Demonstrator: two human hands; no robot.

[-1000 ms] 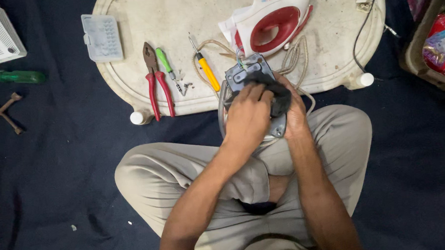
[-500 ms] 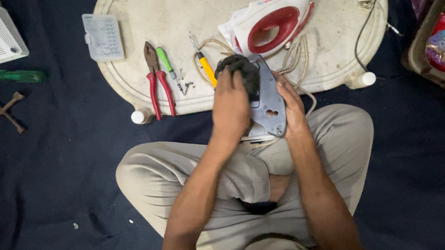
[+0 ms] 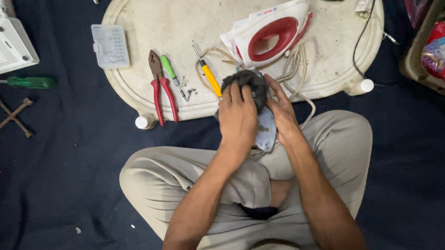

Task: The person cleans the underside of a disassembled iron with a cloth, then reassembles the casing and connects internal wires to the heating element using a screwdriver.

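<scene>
Since the earlier frame, left hand (image 3: 238, 120) slid the dark cloth (image 3: 245, 83) to the soleplate's (image 3: 266, 133) 12 o'clock end. White bench (image 3: 188, 21) on dark floor cloth (image 3: 59, 172) — left fingers pressed flat on cloth; right hand (image 3: 283, 112) curled, gripping the soleplate over the lap.

The person wears loose khaki-beige trousers (image 3: 185, 176) of plain, creased cloth that cover both legs, and a dark fold of fabric (image 3: 259, 212) shows in the lap. Both forearms are bare to the near edge of the picture, with no sleeve, watch or band on them. The left hand (image 3: 237, 120) and the right hand (image 3: 283, 112) are bare too, without gloves or rings.
</scene>
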